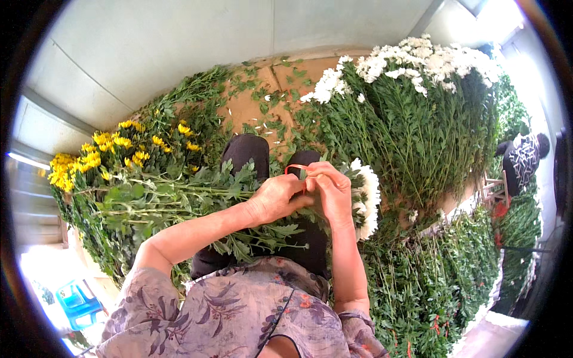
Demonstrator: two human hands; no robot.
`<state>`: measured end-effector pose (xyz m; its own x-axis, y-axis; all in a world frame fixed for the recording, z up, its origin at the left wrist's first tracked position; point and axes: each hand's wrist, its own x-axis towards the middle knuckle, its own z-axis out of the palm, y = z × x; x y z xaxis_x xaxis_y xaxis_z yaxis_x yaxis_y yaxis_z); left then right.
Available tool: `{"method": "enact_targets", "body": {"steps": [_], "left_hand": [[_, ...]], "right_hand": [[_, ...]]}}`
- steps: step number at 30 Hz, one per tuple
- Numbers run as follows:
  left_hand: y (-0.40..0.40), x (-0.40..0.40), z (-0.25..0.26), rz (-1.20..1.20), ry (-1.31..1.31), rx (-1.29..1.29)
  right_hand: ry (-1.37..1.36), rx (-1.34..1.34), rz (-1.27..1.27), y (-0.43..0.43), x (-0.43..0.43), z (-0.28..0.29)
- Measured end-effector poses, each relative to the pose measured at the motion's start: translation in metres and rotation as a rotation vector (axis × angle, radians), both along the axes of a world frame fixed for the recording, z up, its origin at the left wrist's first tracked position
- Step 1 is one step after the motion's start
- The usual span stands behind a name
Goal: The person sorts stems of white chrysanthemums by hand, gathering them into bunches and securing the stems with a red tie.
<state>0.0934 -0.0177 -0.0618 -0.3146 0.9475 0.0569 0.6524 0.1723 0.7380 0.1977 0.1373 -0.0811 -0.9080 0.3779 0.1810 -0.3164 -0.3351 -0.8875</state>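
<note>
Across my lap lies a bunch of white chrysanthemums (368, 201), its flower heads to the right and its leafy stems running left. My left hand (282, 197) is at the stems just below the blooms, its fingers curled and close to the other hand. Pinched in the fingers of my right hand (330, 190) is a red plastic tie (295, 167), which loops up above the stems. The fingers hide where the tie meets the stems. Whether my left fingers grip the tie or the stems is hard to see.
Yellow chrysanthemums (105, 147) lie in a heap at left. A large pile of white chrysanthemums (403, 107) leans at upper right. More leafy stems (425, 277) with red ties lie at lower right. A blue plastic stool (79, 304) stands at lower left. Another person (521, 161) is at far right.
</note>
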Motion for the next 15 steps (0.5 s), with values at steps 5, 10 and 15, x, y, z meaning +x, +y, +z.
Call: {"method": "enact_targets", "body": {"steps": [5, 10, 15], "left_hand": [[-0.005, 0.005, -0.02, 0.05, 0.204, 0.209], [-0.011, -0.003, -0.02, -0.112, 0.387, 0.164], [-0.021, 0.003, -0.001, 0.065, 0.102, 0.503]], "right_hand": [[-0.369, 0.171, -0.133, -0.012, -0.013, 0.023], [-0.292, 0.663, -0.201, -0.036, -0.02, 0.031], [-0.442, -0.105, -0.345, -0.036, 0.005, 0.021]]}}
